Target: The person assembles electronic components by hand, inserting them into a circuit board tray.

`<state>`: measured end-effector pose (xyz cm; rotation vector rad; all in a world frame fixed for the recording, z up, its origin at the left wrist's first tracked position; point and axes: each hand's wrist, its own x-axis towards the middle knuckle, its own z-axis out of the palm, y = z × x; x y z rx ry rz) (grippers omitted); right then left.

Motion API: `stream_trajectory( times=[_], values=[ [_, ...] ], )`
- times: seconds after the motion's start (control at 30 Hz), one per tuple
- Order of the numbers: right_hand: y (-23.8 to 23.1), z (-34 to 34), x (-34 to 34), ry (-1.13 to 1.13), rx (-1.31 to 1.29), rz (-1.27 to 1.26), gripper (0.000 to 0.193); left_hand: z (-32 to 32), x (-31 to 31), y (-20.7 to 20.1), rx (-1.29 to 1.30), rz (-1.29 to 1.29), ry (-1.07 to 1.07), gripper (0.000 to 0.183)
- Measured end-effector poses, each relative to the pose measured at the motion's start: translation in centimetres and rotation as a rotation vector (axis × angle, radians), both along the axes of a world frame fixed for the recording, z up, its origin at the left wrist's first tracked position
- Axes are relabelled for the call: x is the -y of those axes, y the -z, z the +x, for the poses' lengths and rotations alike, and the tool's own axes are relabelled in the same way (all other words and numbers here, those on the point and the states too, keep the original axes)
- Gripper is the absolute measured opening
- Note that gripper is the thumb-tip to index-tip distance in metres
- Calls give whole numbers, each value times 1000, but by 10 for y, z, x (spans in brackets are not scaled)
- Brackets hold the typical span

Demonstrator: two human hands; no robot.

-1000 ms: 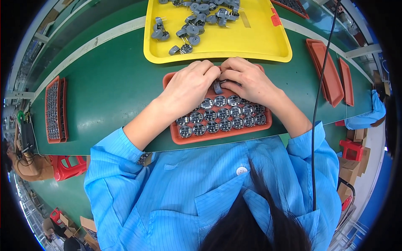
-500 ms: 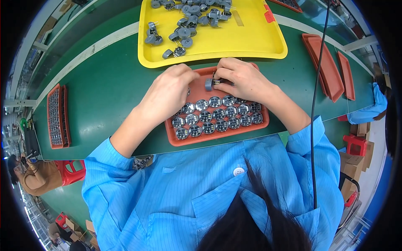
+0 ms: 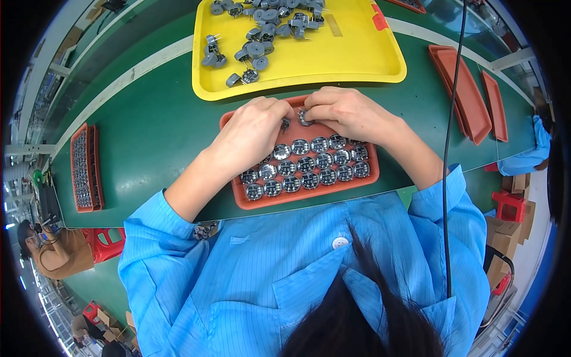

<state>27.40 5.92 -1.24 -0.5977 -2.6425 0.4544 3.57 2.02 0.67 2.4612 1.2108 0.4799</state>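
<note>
A red-brown tray (image 3: pixel 316 132) lies in front of me, holding rows of round components (image 3: pixel 306 163) with shiny circuit faces upward. Over its far side, my right hand (image 3: pixel 355 113) pinches a round grey component (image 3: pixel 304 116), its circuit side partly showing. My left hand (image 3: pixel 253 126) bends over the tray's far left part, fingers closed around a small dark part (image 3: pixel 285 124); the fingers mostly hide it. Beyond the hands stands a yellow tray (image 3: pixel 357 56) with a loose heap of grey components (image 3: pixel 267 27), thin pins sticking out of several.
Stacked red-brown trays (image 3: pixel 461 95) sit at the right, with another tray (image 3: pixel 495 107) beside them. Filled trays (image 3: pixel 86 169) stand at the far left. A black cable (image 3: pixel 447 178) hangs down on the right. A co-worker (image 3: pixel 56 253) sits at the left.
My right hand's grey component has turned so its circuit side shows, and now rests lower at the tray. My left hand has moved slightly right, toward it, with a dark part now visible at its fingertips.
</note>
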Motion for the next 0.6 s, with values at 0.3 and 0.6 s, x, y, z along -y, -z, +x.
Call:
stream_trajectory(
  times=[0.3,0.6],
  values=[
    [-18,-9,14,158,-9,-19,10,-5,6,-4,72,27,-38,17],
    [-14,-21,18,192,57,113,14,-38,13,-8,-31,-96,-38,29]
  ],
)
